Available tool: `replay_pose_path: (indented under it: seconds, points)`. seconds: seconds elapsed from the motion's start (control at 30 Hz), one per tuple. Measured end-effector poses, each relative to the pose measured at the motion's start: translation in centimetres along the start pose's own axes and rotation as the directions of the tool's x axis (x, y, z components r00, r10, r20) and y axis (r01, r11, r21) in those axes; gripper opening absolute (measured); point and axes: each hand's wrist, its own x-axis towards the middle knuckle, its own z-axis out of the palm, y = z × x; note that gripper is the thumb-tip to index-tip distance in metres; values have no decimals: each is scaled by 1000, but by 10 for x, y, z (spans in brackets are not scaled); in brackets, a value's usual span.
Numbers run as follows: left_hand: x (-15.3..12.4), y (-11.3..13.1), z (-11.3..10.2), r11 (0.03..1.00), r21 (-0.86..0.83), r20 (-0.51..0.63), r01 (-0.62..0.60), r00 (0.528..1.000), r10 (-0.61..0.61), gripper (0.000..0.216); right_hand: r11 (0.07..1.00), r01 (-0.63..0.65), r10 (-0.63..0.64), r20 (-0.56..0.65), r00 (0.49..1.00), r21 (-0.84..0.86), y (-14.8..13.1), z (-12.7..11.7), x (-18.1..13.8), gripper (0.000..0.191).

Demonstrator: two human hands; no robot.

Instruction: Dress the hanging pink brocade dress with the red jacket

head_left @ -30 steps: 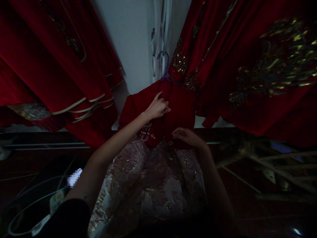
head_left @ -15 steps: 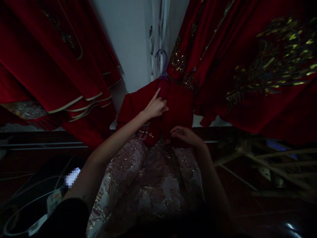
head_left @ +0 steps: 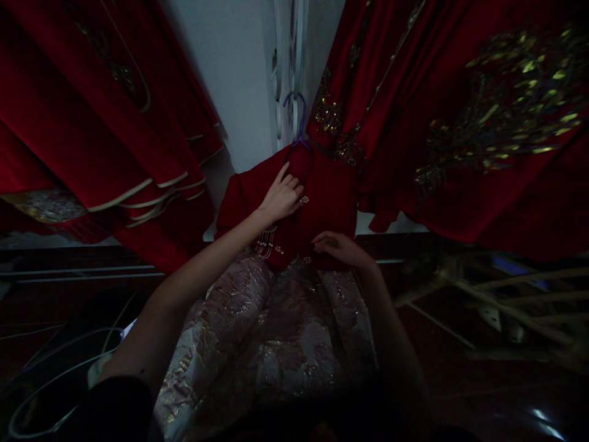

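A red jacket (head_left: 331, 196) with pearl-like buttons and beaded tassels hangs on a purple hanger (head_left: 301, 116). My left hand (head_left: 281, 195) lies on its front just below the collar, index finger stretched toward the neckline and the other fingers loosely bent. Lower on the jacket, at its right side, is my right hand (head_left: 338, 247), its fingers loosely extended to the left and holding nothing that I can see. Below the jacket hem spreads a shiny pale brocade skirt (head_left: 294, 331) with metallic patterning.
Red garments with pale trim (head_left: 138, 135) hang at the left. More red garments with gold sequins (head_left: 501, 123) hang at the right. A white wall (head_left: 230, 80) stands behind. A slatted frame (head_left: 497, 294) is at the lower right; a pale cable (head_left: 46, 380) curves at the lower left.
My left hand has shifted slightly left, its bent fingers now a little more spread. My right hand keeps nearly the same place on the jacket. The whole view has moved slightly.
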Motion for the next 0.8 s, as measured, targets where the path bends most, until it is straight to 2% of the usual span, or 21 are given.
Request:
replay_pose_path:
  seconds: [0.13,0.47,0.8]
  points:
    - [-4,2,4,1000,4,0,-10,1000,10,20,1000,-14,14,-3,1000,7,-3,-1,-2,33]
    - [-2,-1,7,986,-165,26,15,1000,-11,13,1000,-13,13,-10,1000,28,1,-2,0,33]
    - [-1,-2,2,992,-108,17,-59,998,61,17,998,9,-7,-40,999,57,2,-9,-3,31]
